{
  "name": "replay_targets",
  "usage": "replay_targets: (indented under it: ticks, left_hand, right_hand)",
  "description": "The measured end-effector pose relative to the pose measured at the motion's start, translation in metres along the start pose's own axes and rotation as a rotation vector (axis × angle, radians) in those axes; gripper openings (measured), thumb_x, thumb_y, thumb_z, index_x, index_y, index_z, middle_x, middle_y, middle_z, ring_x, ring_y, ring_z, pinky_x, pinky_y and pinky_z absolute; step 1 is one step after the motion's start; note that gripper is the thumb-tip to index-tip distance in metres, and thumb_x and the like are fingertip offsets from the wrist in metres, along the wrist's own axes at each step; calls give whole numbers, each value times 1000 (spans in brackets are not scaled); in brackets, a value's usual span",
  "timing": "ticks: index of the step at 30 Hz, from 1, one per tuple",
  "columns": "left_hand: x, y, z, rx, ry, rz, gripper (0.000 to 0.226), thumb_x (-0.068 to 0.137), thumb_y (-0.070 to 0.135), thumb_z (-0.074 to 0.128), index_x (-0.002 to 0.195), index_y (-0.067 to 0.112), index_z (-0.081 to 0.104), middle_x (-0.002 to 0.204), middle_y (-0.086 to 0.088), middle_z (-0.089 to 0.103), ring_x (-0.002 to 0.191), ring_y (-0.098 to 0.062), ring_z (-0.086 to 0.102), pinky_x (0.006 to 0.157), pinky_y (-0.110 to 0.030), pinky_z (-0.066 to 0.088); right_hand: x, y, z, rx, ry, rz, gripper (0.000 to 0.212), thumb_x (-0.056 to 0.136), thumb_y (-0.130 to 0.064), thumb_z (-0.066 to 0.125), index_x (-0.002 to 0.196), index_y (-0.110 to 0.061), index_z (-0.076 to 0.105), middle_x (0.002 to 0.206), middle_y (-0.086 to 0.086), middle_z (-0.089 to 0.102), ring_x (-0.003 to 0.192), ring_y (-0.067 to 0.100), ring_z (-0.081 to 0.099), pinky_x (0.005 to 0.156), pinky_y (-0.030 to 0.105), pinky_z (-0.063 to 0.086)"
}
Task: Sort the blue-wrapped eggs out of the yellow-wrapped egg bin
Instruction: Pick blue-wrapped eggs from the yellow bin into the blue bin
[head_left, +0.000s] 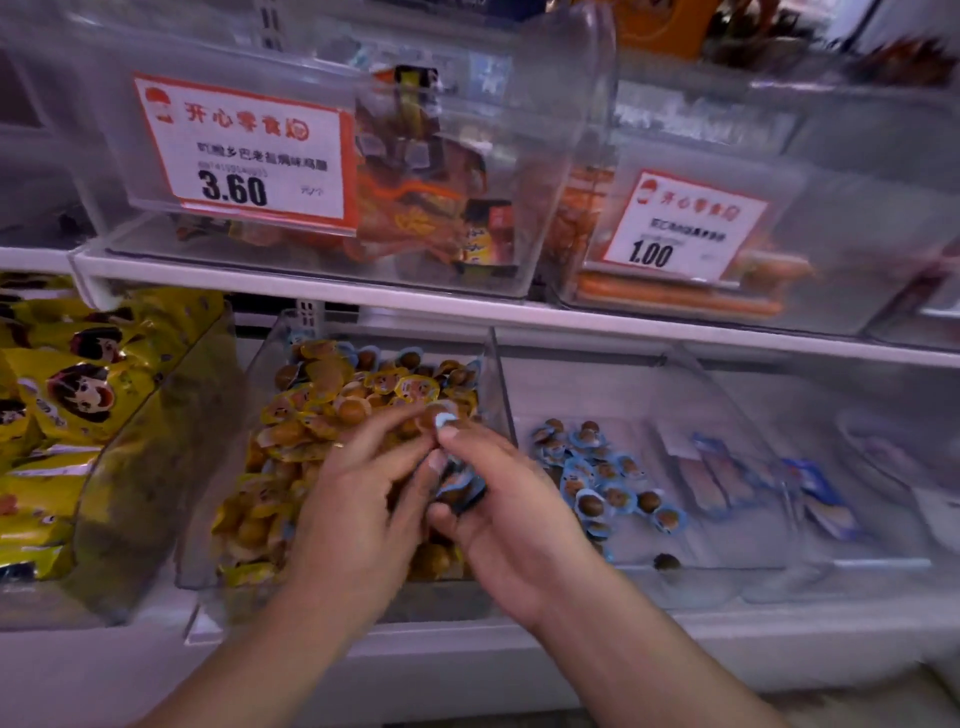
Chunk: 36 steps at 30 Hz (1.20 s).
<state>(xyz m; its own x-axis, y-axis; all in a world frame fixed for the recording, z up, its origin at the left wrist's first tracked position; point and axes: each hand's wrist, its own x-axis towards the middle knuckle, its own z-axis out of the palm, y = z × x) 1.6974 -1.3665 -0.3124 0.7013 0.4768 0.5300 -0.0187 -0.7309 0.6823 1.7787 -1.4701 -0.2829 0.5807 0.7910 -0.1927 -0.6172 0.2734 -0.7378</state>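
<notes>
While we work over the yellow-wrapped egg bin (270, 364), both our hands are close together above the pile. Our right hand (498, 514) is curled shut around a small bunch of blue-wrapped eggs (460, 486), and one more blue egg (441, 415) is pinched at the tips of our fingers (457, 434). Our left hand (358, 493) sits just beside it, with its fingers bent and touching the same bunch. We cannot tell if the left hand holds an egg of its own.

More blue wrappers still peek out at the back of the yellow bin (410, 358). The bin next door on the right (675, 364) already has a little heap of blue eggs (597, 473) in it, so that is likely where ours should go.

What could go wrong? We think the right hand is quite full. The wrappers look smooth and slippery, so an egg could slide out and fall back into the yellow pile. Then we would have to hunt for it again. The clear wall (493, 374) between the two bins stands up high. If we move across too low, our knuckles could bump it and knock eggs loose. One brown egg (666, 562) already lies by itself near the front edge of the right bin, so a dropped one could roll off the shelf (779, 634).
</notes>
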Motion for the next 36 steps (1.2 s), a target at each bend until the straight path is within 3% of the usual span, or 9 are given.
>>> replay_targets:
  ticks: [3,5,10,15,18,21,25,32,36]
  left_hand:
    - [-4,7,6,43,-181,58,59,100,56,26,151,28,37,159,18,29,145,5,21,117,-12,15]
    - [-5,6,5,11,-228,22,66,97,66,21,156,36,19,162,24,15,146,10,9,117,-11,9]
    - [4,-11,-15,70,-119,35,37,98,48,40,128,40,60,136,25,52,129,9,43,104,-23,38]
    - [2,-41,-37,174,-111,-39,33,95,47,42,107,38,72,113,22,67,112,-5,60,93,-39,50]
    - [-2,-56,-53,241,-70,-40,31,95,45,44,114,39,68,111,18,68,108,-11,61,89,-43,52]
    - [-5,-68,-73,282,35,-19,32,98,37,45,124,36,64,105,12,65,99,-15,60,83,-41,52]
    - [-12,-70,-99,364,54,23,32,92,33,45,109,31,72,111,9,67,107,-19,63,91,-42,51]
    - [-28,-66,-103,679,-336,102,18,82,38,64,88,28,79,118,11,70,129,-26,54,105,-60,39]
    - [-27,-66,-97,810,-393,99,15,70,41,84,82,35,78,117,11,71,128,-29,55,108,-69,29]
  right_hand:
    - [-2,-4,-8,-8,84,-119,27,90,-13,69,116,-6,67,96,7,73,84,16,71,68,30,50]
    - [-2,-18,-14,-30,115,-213,22,90,-10,69,112,-6,66,85,6,70,74,17,69,53,23,49]
    - [-8,-90,-66,-461,237,-344,16,90,-9,69,106,-8,68,85,10,69,76,23,71,53,26,53]
    - [-19,-113,-141,-1144,436,-42,24,86,-22,76,110,-17,74,100,5,76,88,15,69,73,28,50]
    - [-18,-117,-153,-1171,608,-276,10,87,-17,72,92,-24,77,93,-6,76,74,-8,65,58,6,45]
    - [-14,-118,-129,-1033,679,-567,21,89,-10,61,88,-25,75,78,-9,76,74,-1,68,66,15,50]
    - [-8,-81,-72,-1007,472,-724,24,94,-11,54,93,-25,73,78,-9,76,75,8,72,65,20,57]
    - [9,20,2,-1699,-432,-617,32,96,-9,53,122,-17,70,113,-2,69,107,10,61,95,21,46]
    - [40,47,9,-1916,-535,-498,34,97,-16,53,127,-24,66,125,-5,61,124,17,47,107,33,35]
